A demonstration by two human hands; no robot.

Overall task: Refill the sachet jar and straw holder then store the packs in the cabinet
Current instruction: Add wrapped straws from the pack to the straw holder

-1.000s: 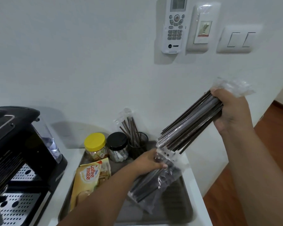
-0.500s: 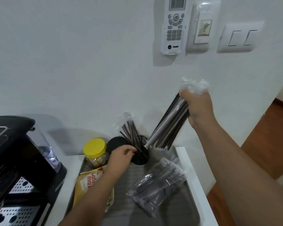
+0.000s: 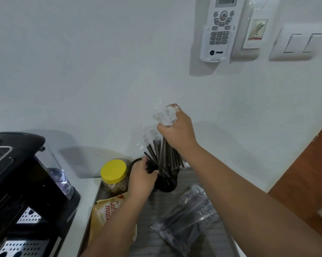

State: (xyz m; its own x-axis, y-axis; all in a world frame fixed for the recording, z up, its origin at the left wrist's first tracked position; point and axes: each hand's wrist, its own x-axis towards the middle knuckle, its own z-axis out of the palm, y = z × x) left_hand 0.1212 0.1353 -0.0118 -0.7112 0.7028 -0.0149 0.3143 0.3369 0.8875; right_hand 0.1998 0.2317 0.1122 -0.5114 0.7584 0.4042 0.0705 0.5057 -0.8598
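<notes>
Standing almost upright now, the bundle of dark straws (image 3: 164,154) has its lower ends down in the black straw holder (image 3: 166,184), where a second ago it slanted in the air well above the tray (image 3: 219,243). The right hand (image 3: 176,130) grips the bundle at its top, fingers curled round the straws and the crumpled clear wrap (image 3: 164,114) that sticks out above the fist. That hand has come down and to the left, close to the wall, since the earlier frames.

The left hand (image 3: 141,180) has left the straw pack (image 3: 187,219) and now holds the holder by its rim, thumb and fingers clamped on the left side. The holder stands at the far edge of the tray, near the wall. The pack, a clear bag with dark straws inside, lies flat on the tray toward its right edge, released and apart from both hands.

Just left of the holder stands the jar with the yellow lid (image 3: 114,172), at the tray's far left corner; a black-lidded jar behind the left hand is mostly hidden. A yellow creamer pack (image 3: 105,214) lies along the tray's left edge, partly under the left forearm. The black coffee machine (image 3: 21,191) sits on the counter off the tray's left side.
</notes>
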